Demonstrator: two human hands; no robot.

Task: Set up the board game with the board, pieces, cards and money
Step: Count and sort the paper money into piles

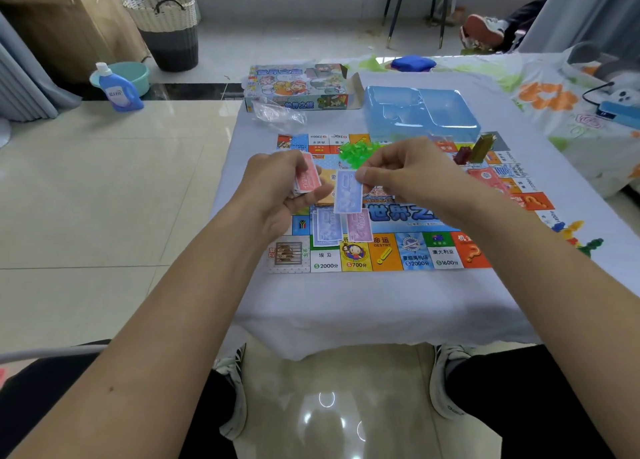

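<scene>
The colourful game board [394,250] lies flat on the white-covered table. My left hand [277,191] grips a stack of play money [306,178] with a red note on top, above the board's left side. My right hand [405,174] pinches a single blue note [347,195] by its top edge, hanging over the board. Below it, a pile of blue notes [327,226] and a pink note [360,224] lie side by side on the board. Green plastic houses [356,152] are heaped at the board's far edge. Red and olive pieces [474,150] stand at the far right corner.
The game box [298,87], a clear plastic bag [277,113] and a blue plastic insert tray [422,112] sit behind the board. Coloured pawns [575,235] lie right of the board. A basket [166,25], detergent bottle [117,89] and chair [415,4] stand on the floor beyond.
</scene>
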